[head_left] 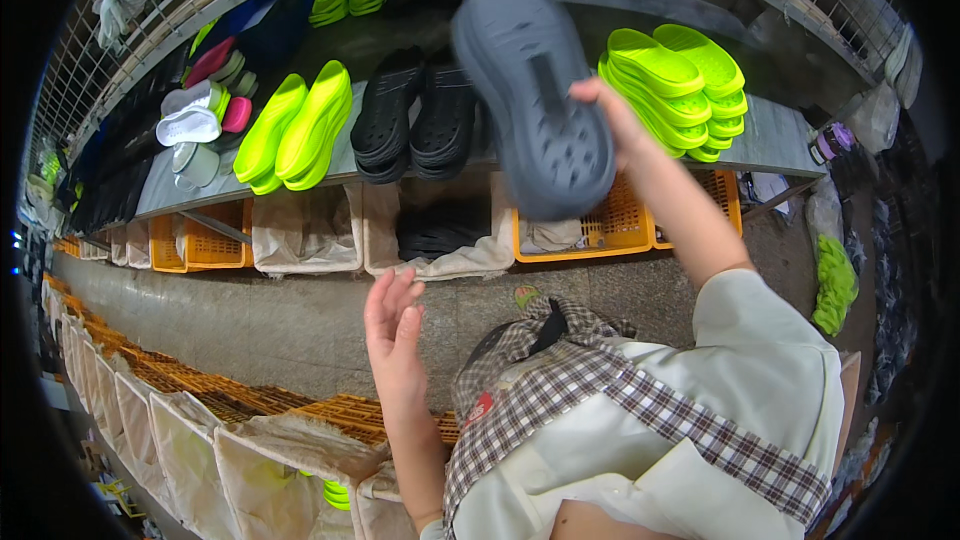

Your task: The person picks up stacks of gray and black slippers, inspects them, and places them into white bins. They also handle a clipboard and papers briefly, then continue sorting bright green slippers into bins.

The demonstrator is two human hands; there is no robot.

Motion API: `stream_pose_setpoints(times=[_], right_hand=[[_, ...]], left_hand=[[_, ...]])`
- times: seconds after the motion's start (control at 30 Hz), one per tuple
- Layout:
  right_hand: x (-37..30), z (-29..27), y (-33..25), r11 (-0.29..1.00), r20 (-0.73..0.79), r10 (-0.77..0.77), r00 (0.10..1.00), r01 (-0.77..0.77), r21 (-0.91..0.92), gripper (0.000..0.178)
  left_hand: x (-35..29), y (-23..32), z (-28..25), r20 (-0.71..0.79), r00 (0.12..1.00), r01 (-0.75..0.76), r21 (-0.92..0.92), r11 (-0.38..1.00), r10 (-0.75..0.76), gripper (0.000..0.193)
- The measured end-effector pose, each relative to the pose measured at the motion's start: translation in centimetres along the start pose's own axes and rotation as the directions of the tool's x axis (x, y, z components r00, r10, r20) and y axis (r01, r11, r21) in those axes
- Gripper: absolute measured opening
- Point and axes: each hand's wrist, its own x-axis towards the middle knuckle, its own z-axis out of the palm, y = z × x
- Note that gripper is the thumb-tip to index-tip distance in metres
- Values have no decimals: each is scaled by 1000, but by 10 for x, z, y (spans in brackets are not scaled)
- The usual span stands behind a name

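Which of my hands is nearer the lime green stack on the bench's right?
Right. Your right hand, holding a grey sole, appears by the left edge of the lime green stack; your left hand is lower and farther left.

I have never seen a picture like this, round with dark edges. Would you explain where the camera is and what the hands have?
There is no machine here, only a person's two bare hands. A wide fisheye camera on the head looks down, so straight edges bend. The right hand holds up a dark grey, shoe-shaped piece with holes near one end. The left hand is open and holds nothing. On the long grey table lie bright yellow-green shoe-shaped pieces and black shoe-shaped pieces with holes. Below stand orange plastic crates.
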Motion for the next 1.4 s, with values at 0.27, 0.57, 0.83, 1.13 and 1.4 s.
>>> stream_pose_setpoints(times=[0.27, 0.57, 0.83, 1.13, 1.4], right_hand=[[60, -105, -62, 969, -444, 130, 887, -207, -131, 47], [87, -141, -63, 917, -553, 135, 822, -315, -244, 34], [104, -69, -102, 91, -132, -464, 876, -101, -991, 72], [321, -87, -153, 537, -318, -245, 916, -145, -831, 48], [494, -237, -140, 964, -475, -240, 846, 149, -221, 58]], left_hand=[[-9, -30, -15, -104, 970, 208, -101, 973, -218, 27], [-11, -47, -28, -162, 929, 310, -152, 938, -333, 25], [9, -57, -28, -188, 909, 337, -191, 922, -372, 24], [36, -81, -14, -417, 829, 260, -300, 918, -371, 26], [15, -100, 11, -682, 569, 200, -427, 882, -460, 23]])
